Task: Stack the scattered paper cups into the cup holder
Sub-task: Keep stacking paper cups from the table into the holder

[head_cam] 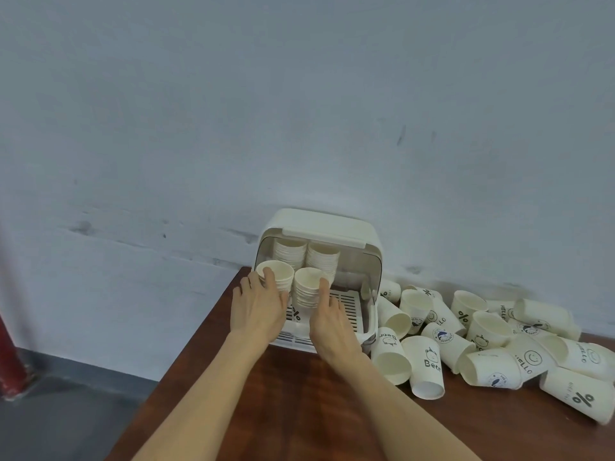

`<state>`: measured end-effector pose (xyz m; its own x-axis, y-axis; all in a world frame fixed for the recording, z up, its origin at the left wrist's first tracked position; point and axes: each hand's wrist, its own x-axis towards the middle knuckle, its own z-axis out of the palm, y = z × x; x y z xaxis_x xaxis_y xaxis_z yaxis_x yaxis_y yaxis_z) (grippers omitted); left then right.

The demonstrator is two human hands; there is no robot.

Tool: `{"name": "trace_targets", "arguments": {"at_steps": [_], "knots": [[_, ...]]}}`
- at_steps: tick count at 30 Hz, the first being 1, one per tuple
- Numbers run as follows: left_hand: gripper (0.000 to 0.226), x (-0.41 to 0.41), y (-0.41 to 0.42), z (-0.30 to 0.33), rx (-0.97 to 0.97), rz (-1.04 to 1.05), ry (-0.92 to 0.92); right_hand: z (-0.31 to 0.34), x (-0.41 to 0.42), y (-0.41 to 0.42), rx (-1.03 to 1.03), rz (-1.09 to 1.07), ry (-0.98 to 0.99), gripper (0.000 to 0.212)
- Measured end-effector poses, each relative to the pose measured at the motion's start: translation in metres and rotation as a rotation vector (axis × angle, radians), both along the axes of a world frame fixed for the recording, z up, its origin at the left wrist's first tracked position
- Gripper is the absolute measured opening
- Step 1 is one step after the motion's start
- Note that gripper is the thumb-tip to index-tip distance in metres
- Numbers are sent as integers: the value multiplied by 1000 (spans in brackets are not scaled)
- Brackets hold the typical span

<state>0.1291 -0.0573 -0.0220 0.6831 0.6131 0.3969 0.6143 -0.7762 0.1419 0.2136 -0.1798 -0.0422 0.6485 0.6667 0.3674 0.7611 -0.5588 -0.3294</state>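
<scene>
A cream cup holder box [332, 224] with its clear front lid raised stands at the table's back edge against the wall. Two tall cup stacks [307, 257] stand at its back. My left hand [259, 307] grips a front-left stack of cups [278, 272], thumb over the rim. My right hand [329, 321] holds a front-right stack of cups [307, 287] on the slotted tray [347, 304]. Several loose printed paper cups [466, 341] lie scattered on the table to the right of the box.
The brown wooden table [299, 394] has its left edge running diagonally below my left arm, with grey floor [66, 410] beyond it. A red pole [8, 354] stands at far left. The blue-grey wall [299, 111] is directly behind the box.
</scene>
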Motion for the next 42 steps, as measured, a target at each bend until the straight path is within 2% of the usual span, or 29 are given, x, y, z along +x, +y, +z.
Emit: {"name": "trace_targets", "arguments": {"at_steps": [4,8,11,15,20,26,30,37,42], "knots": [[69,6,-5,-7,-101,-2,-132,0,4,4,93,5,71,76],[91,11,-5,-11,-189,-17,-275,12,5,8,268,-40,360,80],[99,12,-5,-10,-288,-19,-328,19,16,18,199,-124,501,99],[102,16,-4,-9,-361,-33,-371,20,28,31,200,-128,577,93],[102,21,-1,-13,-346,-40,-361,11,43,35,237,-169,515,78],[101,30,-8,-12,-360,-73,-437,28,50,2,326,-363,505,82],[100,40,-27,-9,-432,-148,-453,30,61,-7,264,-479,502,77],[99,50,-39,-23,-407,-177,-386,24,65,0,269,-491,471,65],[89,51,-38,-24,-410,-177,-399,25,70,9,310,-472,494,72]]}}
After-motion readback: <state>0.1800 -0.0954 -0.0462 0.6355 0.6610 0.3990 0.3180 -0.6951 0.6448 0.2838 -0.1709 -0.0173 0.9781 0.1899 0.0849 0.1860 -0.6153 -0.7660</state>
